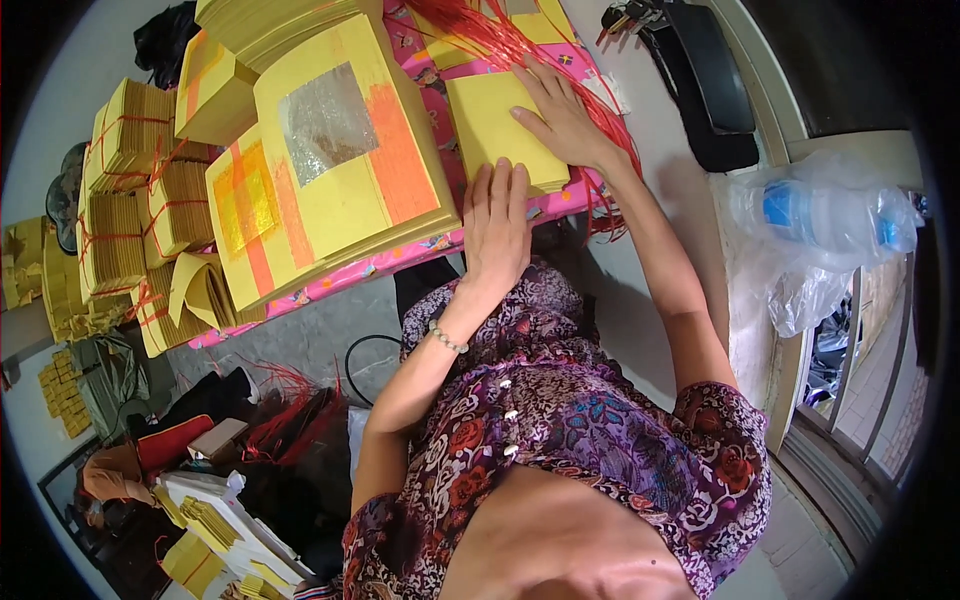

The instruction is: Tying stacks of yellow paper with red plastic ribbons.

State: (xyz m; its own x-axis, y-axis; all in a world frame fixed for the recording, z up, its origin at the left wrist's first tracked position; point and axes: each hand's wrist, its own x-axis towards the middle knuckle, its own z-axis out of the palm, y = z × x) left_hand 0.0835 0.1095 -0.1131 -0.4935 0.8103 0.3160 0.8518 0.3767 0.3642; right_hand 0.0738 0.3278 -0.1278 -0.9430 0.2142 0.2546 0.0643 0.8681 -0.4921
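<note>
Upper centre of the frame: a small yellow paper stack [495, 128] lies on the pink table [420, 255]. The left hand [497, 225] rests flat at its near edge, the right hand [562, 118] lies flat on top, fingers spread, neither gripping. Red strings [610, 110] appear to run beneath the stack.

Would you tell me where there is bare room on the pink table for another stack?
Hardly any: pink cloth shows only as strips between the big yellow sheets and the small stack under both hands, left hand, right hand. Red strings crowd the far end.
</note>
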